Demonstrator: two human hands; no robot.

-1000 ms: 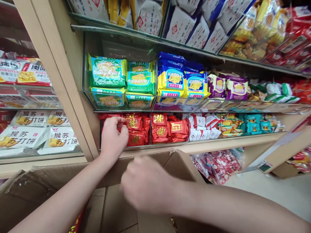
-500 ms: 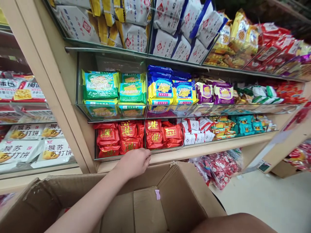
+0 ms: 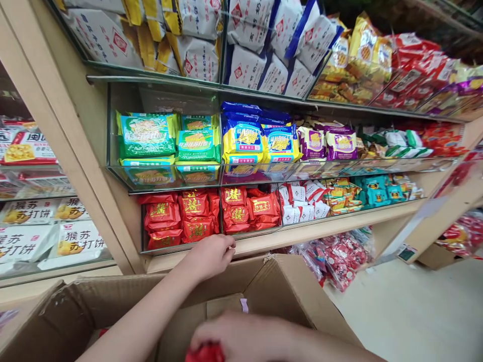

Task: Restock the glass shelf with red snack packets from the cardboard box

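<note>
My right hand [image 3: 245, 334], blurred, is closed on a red packet [image 3: 206, 353] low over the cardboard box [image 3: 302, 296]; part of the packet is cut off by the lower edge of the view. At the box's far rim, just below the bottom shelf, is my left hand [image 3: 213, 255]. Its fingers are curled together, and whatever they may hold is hidden. Several red packets with gold characters [image 3: 196, 229] sit behind the glass right above it. Inside the box a small lilac piece [image 3: 244, 305] shows beyond my right hand.
Above are green soda biscuit packs [image 3: 149, 136], blue and yellow packs [image 3: 243, 136] and purple packs [image 3: 341, 145], behind a glass front. A wooden upright [image 3: 81, 136] stands at left. Bagged red goods [image 3: 341, 256] lie under the shelf, beside the pale floor [image 3: 407, 306].
My right hand has come in from the lower right with the red packet, over the box. My left hand stays at almost the same spot. The view has shifted slightly.
</note>
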